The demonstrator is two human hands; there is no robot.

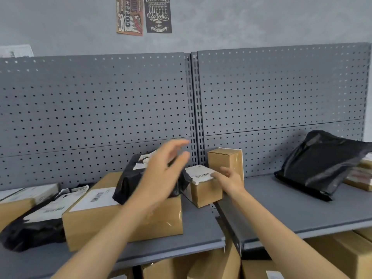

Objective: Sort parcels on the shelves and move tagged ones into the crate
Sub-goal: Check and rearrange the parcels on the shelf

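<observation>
My left hand (165, 170) hovers open, fingers spread, in front of a black poly bag with a white label (128, 178) that lies on a large cardboard box (124, 218). My right hand (229, 180) rests with straight fingers on the labelled top of a small cardboard box (203, 190) at the gap between the two shelves. A taller small box (225, 160) stands upright right behind it. No crate is in view.
A black bag with a white label (36, 222) and a flat box (24, 194) lie at the left. Another black poly bag (320, 162) leans on stacked parcels (362, 174) at the right. A grey shelf (291, 208) and pegboard back both. More boxes (201, 264) sit below.
</observation>
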